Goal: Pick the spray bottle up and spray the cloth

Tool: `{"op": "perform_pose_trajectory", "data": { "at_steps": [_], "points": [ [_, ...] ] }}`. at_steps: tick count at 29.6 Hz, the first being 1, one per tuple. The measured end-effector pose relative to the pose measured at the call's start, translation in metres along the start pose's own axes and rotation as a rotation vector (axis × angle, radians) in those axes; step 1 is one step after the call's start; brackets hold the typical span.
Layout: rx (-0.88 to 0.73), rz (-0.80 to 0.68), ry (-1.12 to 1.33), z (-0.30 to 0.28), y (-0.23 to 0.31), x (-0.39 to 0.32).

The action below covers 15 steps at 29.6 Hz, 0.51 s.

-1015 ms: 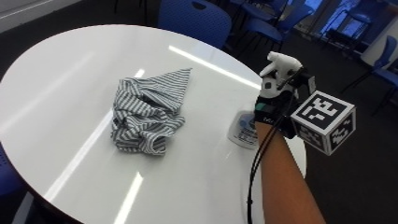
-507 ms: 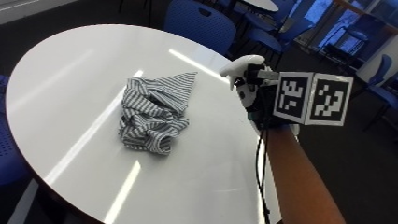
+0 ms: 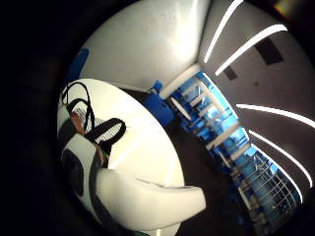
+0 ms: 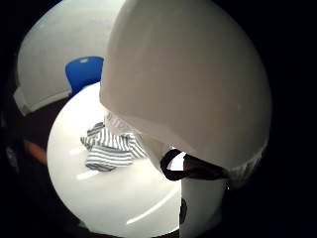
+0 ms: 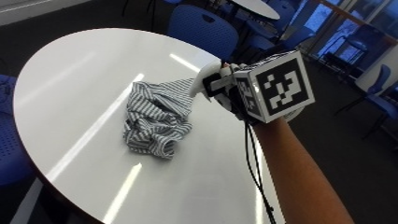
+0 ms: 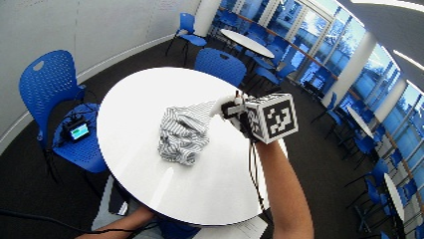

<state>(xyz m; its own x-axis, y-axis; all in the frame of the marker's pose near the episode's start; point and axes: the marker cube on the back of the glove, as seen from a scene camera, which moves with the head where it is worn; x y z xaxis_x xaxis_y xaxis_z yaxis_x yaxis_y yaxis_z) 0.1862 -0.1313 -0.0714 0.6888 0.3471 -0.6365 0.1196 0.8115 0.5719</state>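
A crumpled grey-and-white striped cloth (image 5: 155,119) lies near the middle of the round white table (image 5: 74,70). My gloved right hand (image 5: 233,95) grips the white spray bottle (image 5: 205,79) and holds it in the air just beside the cloth's far right edge. The bottle's white head points at the cloth, and its body is hidden behind the hand. In the wide outside view the bottle (image 6: 222,107) hangs right next to the cloth (image 6: 182,132). The bottle (image 4: 188,74) fills the thumb side palm view, with the cloth (image 4: 111,146) on the table beyond it.
Blue chairs (image 5: 202,25) stand behind the table, and another blue chair (image 6: 50,84) is at its left. A second round table (image 6: 245,42) stands farther back. A bare hand (image 6: 132,219) shows below the table's near edge.
The hand has lifted the bottle off the table, where it stood near the right edge, and carried it left toward the cloth. The outside camera has shifted too.
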Motion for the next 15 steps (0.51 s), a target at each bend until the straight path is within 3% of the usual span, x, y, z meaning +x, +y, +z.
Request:
{"op": "perform_pose_trajectory", "data": {
  "at_steps": [15],
  "points": [
    [-0.007,-0.362,0.124,0.005,0.021,-0.076]
  ]
}}
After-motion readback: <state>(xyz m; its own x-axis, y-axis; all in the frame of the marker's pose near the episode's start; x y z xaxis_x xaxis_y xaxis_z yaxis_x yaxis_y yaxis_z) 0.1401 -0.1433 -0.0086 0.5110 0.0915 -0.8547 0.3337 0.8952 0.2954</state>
